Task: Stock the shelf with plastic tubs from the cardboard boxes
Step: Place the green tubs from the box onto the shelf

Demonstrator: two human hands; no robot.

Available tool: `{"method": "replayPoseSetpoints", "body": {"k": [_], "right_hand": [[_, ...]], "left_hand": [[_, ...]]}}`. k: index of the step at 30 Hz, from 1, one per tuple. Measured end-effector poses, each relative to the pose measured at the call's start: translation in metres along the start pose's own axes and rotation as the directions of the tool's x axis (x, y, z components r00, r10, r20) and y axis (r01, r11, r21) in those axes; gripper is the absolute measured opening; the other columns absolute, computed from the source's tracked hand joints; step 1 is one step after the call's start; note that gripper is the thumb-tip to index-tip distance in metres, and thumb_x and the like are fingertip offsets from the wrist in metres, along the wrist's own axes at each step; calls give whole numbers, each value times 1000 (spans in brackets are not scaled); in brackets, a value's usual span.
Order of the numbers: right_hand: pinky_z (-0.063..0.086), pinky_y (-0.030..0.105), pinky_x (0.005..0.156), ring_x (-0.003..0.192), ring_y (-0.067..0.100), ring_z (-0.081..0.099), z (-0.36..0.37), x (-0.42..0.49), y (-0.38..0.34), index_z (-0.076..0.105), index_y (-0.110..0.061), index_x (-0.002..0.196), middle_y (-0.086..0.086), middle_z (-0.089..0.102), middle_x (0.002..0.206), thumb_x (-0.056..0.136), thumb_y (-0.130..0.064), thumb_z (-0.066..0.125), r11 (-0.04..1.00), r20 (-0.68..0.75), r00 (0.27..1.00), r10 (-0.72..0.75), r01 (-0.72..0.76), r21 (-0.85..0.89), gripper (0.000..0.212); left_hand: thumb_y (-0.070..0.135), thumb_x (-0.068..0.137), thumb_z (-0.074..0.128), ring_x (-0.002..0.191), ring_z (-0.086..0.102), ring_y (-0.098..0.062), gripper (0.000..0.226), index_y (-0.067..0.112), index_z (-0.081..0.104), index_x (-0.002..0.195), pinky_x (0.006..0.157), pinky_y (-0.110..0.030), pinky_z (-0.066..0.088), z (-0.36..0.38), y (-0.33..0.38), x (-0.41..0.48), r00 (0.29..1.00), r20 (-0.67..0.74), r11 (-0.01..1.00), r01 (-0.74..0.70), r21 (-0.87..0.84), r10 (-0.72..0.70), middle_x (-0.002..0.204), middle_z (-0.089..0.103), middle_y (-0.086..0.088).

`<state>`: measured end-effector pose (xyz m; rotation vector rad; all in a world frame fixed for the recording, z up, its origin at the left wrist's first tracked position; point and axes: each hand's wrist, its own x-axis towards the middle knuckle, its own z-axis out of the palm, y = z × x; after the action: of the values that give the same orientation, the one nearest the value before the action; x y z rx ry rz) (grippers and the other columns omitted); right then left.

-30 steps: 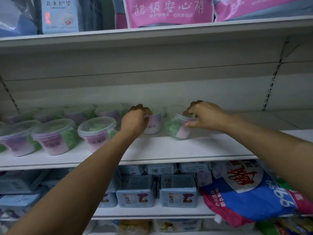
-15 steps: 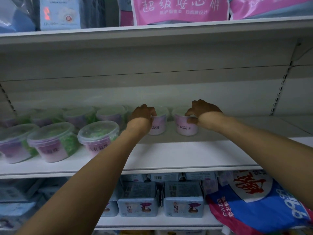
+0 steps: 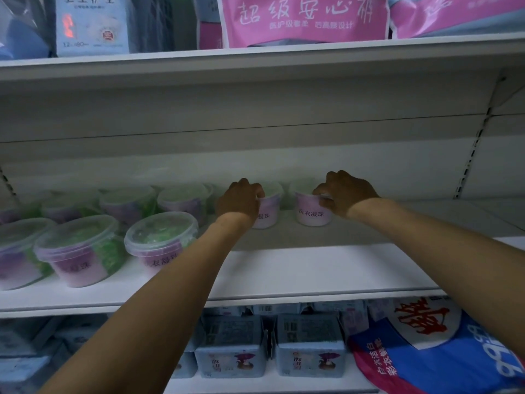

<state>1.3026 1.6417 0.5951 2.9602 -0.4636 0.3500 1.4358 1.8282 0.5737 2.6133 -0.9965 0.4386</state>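
Observation:
Both arms reach deep onto the white middle shelf (image 3: 284, 268). My left hand (image 3: 240, 201) grips the rim of a pink-labelled plastic tub (image 3: 268, 213) standing upright at the back. My right hand (image 3: 345, 191) is closed on the rim of a second pink tub (image 3: 309, 213) just to its right, also upright on the shelf. Left of them stand several clear-lidded tubs with green and purple contents in two rows, the nearest (image 3: 160, 241) beside my left forearm. No cardboard box is in view.
The right half of the middle shelf is bare up to a slotted upright (image 3: 471, 155). Pink packs (image 3: 304, 19) fill the top shelf. Below are light blue boxes (image 3: 308, 345) and a blue, red and white bag (image 3: 434, 345).
The tub in my right hand went from tilted, showing green contents, to upright at the back of the shelf. Both hands pushed slightly deeper and stay on the tub rims.

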Motion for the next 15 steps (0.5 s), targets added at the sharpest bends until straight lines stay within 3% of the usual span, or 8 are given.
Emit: {"method": "replayPoseSetpoints", "body": {"k": [3,6,9,12,15], "right_hand": [[38,38,95,125,26,39,-1,-6,-2,43,-32,139,6,43,134,94,-36,48,999,22,999,39,-39,-14,45],[38,37,97,121,26,44,-5,-25,-9,37,-31,141,5,45,134,93,-37,52,990,-105,993,60,-46,136,51],[44,37,90,115,24,51,-15,-52,-22,38,-28,140,3,52,131,90,-39,55,972,-279,960,28,40,234,54],[49,39,85,115,24,54,-28,-78,-36,37,-26,140,2,53,132,90,-41,54,951,-341,940,-23,126,282,55],[46,34,79,113,21,54,-34,-105,-48,42,-26,135,-2,53,130,90,-43,54,938,-384,919,-86,204,279,49]], "left_hand": [[25,92,56,121,46,-25,37,24,52,129,94,-36,43,-5,0,-9,1000,31,999,-4,-51,6,128,48,-7],[31,90,59,123,45,-25,54,22,41,139,97,-38,44,-18,4,-32,998,-68,990,-29,-138,20,134,46,-8],[40,89,57,115,55,-25,60,26,32,143,83,-44,53,-37,10,-70,975,-220,996,-55,-77,37,134,51,-4],[45,91,53,99,63,-22,58,28,30,142,68,-38,53,-56,12,-115,949,-310,997,-75,-14,67,129,56,0],[44,91,54,99,64,-23,56,26,35,141,66,-38,53,-74,7,-164,939,-336,997,-75,2,72,127,58,0]]}}
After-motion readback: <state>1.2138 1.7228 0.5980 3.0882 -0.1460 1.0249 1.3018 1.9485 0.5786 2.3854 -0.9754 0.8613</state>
